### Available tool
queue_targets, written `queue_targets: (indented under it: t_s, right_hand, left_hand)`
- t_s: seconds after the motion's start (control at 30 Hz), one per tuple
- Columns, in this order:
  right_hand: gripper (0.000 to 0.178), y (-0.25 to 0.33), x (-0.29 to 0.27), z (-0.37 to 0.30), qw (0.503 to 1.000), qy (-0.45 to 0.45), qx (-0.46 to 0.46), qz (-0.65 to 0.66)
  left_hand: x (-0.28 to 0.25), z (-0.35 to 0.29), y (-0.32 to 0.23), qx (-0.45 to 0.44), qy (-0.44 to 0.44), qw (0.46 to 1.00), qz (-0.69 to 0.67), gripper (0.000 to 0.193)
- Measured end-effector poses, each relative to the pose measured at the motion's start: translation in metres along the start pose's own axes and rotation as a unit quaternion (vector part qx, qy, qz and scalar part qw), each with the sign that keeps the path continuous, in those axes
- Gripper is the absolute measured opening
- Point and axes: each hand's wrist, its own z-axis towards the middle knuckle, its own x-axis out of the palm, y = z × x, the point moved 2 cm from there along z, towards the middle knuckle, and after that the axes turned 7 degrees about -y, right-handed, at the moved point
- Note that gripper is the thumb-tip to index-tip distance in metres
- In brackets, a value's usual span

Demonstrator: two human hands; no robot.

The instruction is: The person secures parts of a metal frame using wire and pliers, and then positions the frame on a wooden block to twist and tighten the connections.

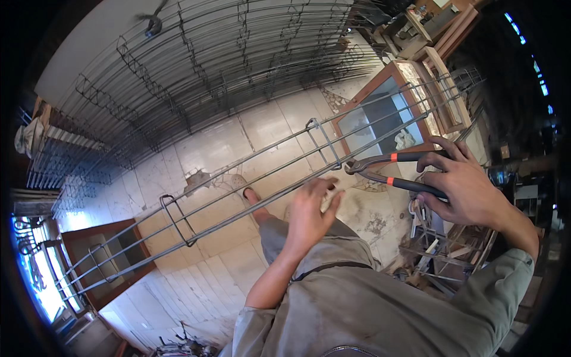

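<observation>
Window (44,279): blown-out glare, eight o'clock.
Slits (542,88): blue light, two o'clock.
Floor (220,143): moderately lit, I judge.
Rods (267,200): bowed toward black rim.

Pliers (359,167) show matt plastic grips (410,185), the bar cage (263,204) dull metal.

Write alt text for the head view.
A person's right hand grips pliers with black-and-orange handles, jaws beside a long frame of metal rods and rectangular loops. The left hand, apparently empty, is near it; similar frames lie beyond.

One left hand (309,213), one right hand (468,185), one pliers (373,175), two orange bands (390,181), one foot (252,195).
</observation>
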Motion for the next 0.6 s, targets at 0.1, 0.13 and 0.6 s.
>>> queue_targets:
  t_s: [0.1,0.13,0.6]
  right_hand:
    - [0.023,0.005,-0.012,0.002,0.999,0.001,-0.021,-0.035]
    - [0.023,0.01,-0.013,0.009,0.999,-0.003,-0.023,-0.04]
    - [0.025,0.042,-0.008,0.023,0.986,-0.047,-0.05,-0.151]
  left_hand:
    - [0.018,-0.014,-0.003,-0.052,0.03,0.992,-0.114,0.019]
    - [0.018,-0.012,0.001,-0.079,0.028,0.989,-0.118,0.019]
    - [0.072,0.003,0.022,-0.251,0.137,0.844,-0.454,0.03]
